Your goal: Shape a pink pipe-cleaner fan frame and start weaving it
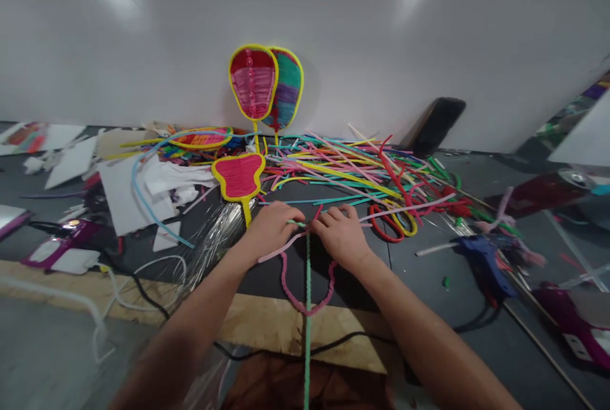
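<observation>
My left hand (272,231) and my right hand (342,236) meet at the top of a pipe-cleaner shape, fingers closed on its joint. From there a twisted light-green pipe cleaner (307,340) runs straight down toward my body. A dark-pink pipe cleaner (290,295) curves in a loop below my hands and crosses the green one at the bottom. One light-pink pipe cleaner (281,248) sticks out under my left hand; another pale-pink length (410,206) reaches right past my right hand. A short green end shows at my left fingertips. My fingers partly hide the joint.
Behind my hands lie many loose pipe cleaners (328,165), red-and-yellow scissors (387,224) and a pink fan shape with yellow edging (238,178). Two more fan shapes (254,79) lean on the wall, and a phone (436,125) stands upright. A blue glue gun (486,265) is at right.
</observation>
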Demonstrator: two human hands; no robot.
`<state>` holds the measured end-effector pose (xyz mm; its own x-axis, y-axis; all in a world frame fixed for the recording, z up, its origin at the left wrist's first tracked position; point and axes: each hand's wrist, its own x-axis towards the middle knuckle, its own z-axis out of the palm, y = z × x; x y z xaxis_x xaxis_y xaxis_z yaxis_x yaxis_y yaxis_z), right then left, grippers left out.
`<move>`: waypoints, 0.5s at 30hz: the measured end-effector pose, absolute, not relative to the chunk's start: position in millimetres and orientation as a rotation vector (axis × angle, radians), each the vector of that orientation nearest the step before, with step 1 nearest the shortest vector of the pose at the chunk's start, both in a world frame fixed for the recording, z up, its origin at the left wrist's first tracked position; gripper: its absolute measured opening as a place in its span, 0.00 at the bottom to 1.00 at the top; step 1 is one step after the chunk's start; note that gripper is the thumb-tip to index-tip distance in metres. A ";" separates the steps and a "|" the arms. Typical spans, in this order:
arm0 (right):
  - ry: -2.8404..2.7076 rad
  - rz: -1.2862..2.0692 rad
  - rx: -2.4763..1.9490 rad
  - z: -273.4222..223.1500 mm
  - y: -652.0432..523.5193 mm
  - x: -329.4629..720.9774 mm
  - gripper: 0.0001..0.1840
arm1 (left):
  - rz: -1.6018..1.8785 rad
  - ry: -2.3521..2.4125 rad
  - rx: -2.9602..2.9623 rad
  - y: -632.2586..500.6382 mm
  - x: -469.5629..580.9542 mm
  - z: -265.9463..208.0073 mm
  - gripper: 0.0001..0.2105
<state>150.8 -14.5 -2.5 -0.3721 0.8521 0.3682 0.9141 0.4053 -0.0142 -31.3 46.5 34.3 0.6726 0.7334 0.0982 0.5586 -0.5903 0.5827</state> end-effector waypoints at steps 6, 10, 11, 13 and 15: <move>-2.343 -0.272 -1.507 2.1 -14.2 150.1 0.09 | 0.247 0.903 2.464 54.9 -18.6 8.0 0.09; -2.237 -0.294 -1.411 7.2 -13.4 145.5 0.11 | 0.253 0.870 2.557 59.2 -17.6 1.2 0.07; -2.197 -0.299 -1.390 8.5 -13.3 145.0 0.10 | 0.271 0.877 2.561 59.5 -17.1 0.5 0.08; -2.075 -0.332 -1.344 10.8 -13.1 146.8 0.10 | 0.321 0.896 2.528 59.3 -16.5 0.3 0.08; -1.891 -0.368 -1.309 12.7 -13.2 153.4 0.11 | 0.360 0.900 2.460 58.5 -16.7 1.4 0.08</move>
<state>153.4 -13.2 12.7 -0.1544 0.6554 0.7393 0.8849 0.4246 -0.1915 -16.7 58.5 1.4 0.7476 0.6598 0.0760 0.5298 -0.6614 0.5309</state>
